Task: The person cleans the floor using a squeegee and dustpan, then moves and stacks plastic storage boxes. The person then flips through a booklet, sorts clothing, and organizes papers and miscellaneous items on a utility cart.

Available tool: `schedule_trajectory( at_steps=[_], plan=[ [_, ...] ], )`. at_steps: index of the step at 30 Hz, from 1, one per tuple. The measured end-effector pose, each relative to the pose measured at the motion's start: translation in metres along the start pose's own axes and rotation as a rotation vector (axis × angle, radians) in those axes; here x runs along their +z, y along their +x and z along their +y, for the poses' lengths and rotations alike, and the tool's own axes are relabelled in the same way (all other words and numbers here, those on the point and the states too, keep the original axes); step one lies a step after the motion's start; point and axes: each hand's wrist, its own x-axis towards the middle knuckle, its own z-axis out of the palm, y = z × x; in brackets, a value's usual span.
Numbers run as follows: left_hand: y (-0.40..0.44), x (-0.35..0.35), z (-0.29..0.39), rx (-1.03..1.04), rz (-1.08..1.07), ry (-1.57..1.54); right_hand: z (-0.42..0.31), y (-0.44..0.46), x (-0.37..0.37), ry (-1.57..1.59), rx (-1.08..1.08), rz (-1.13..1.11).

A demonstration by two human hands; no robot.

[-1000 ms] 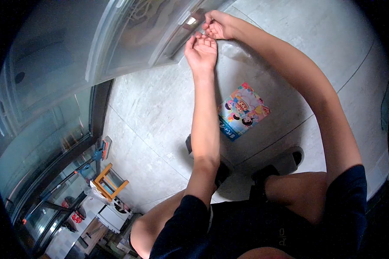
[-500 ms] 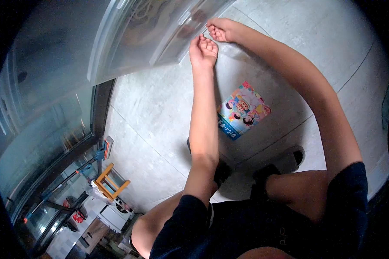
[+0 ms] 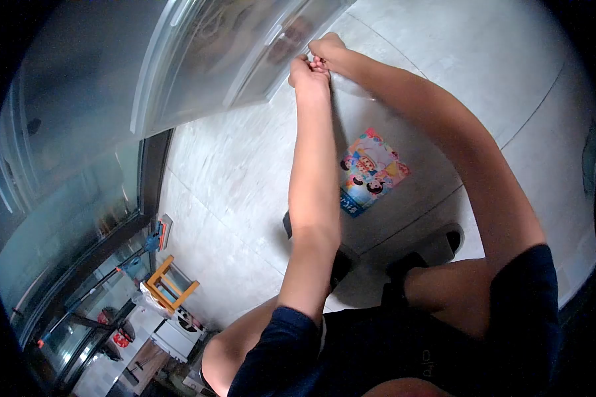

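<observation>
My left hand [image 3: 309, 70] is at the top of the view beside a translucent panel [image 3: 251, 69], its fingers curled inward. Right above it, my right hand [image 3: 327, 50] is closed, with its fingertips meeting those of the left. What they hold, if anything, is too small to make out. A faint clear, shiny edge, perhaps plastic film [image 3: 361, 91], shows just below the right wrist. On the floor between my forearms lies a colourful sheet or booklet [image 3: 375, 173] with cartoon figures and a blue strip along its lower edge, partly covered by my left forearm.
Grey tiled floor [image 3: 225, 178] spreads around my feet, which wear dark slippers [image 3: 444, 243]. At the lower left are an orange-yellow stool [image 3: 172, 284], a blue and orange long-handled tool [image 3: 157, 237] and a white box-like item [image 3: 173, 336]. A dark-framed glass door [image 3: 153, 172] stands at the left.
My two hands have come together at the fingertips. The right hand has turned over and moved slightly down and left. The sheet on the floor stays put while the view shifts a little.
</observation>
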Motion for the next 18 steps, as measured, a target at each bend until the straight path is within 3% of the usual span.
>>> schedule_trajectory(
  at_steps=[5,6,13,18],
  plan=[
    [-0.018,-0.001,0.0,-0.019,-0.088,0.139,-0.001,-0.008,-0.005,-0.01,-0.038,-0.057],
    [-0.015,0.001,-0.002,0.003,-0.064,0.072,-0.004,-0.006,-0.001,-0.028,0.043,0.012],
    [0.004,-0.007,0.005,-0.093,-0.11,0.115,-0.008,-0.012,-0.006,-0.051,0.029,-0.013],
    [-0.009,-0.009,0.003,-0.017,-0.106,0.133,-0.008,0.006,-0.008,0.019,0.051,-0.171]
  ],
)
